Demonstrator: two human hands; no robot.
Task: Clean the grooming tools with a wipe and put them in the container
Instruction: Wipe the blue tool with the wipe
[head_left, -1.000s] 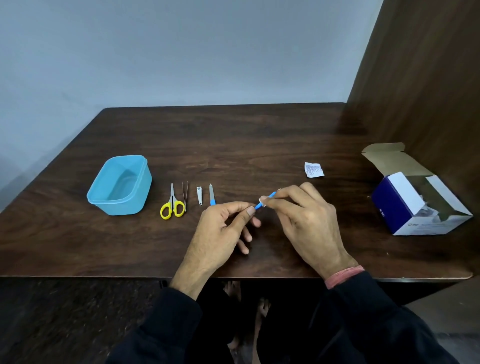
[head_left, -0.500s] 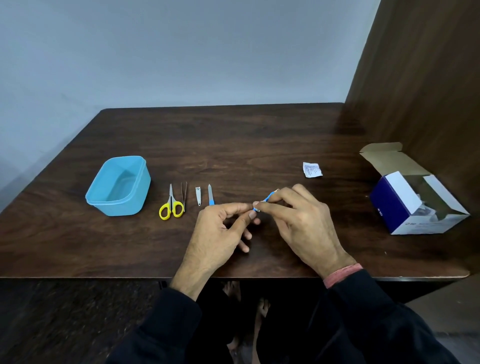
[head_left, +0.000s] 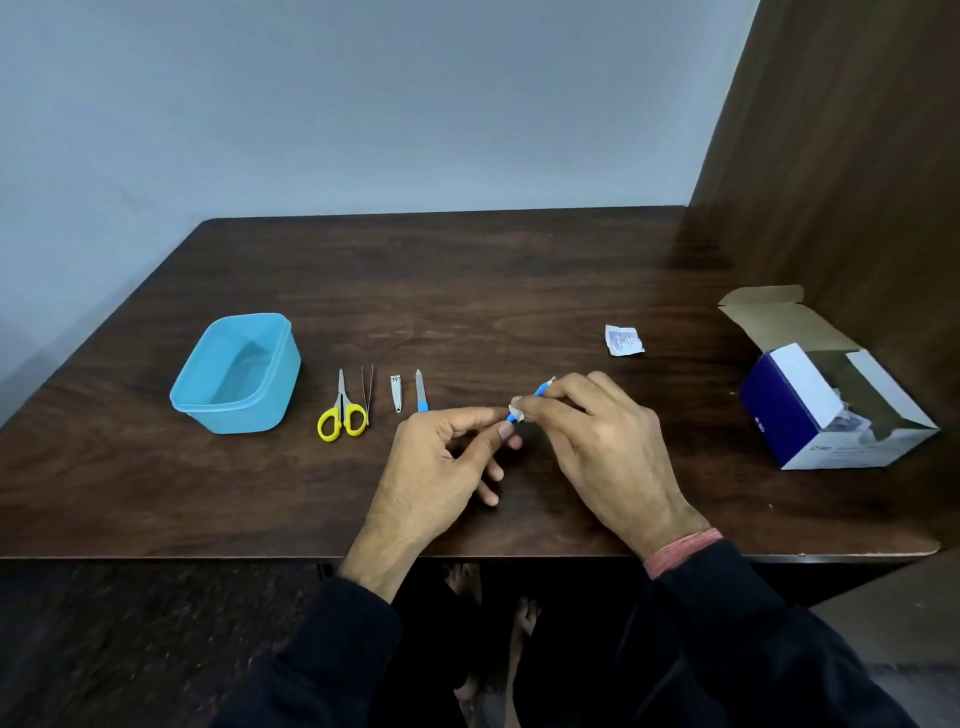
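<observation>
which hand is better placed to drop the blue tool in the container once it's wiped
Left, probably. The left hand pinches the blue tool's near end and lies nearer the blue container; the right hand holds the wipe.

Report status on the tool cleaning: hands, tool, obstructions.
Left hand pinching blue-handled tool at its near end; right hand holding wipe on it. Container empty; scissors, tweezers, clipper, file wait. Nothing in the way.
</observation>
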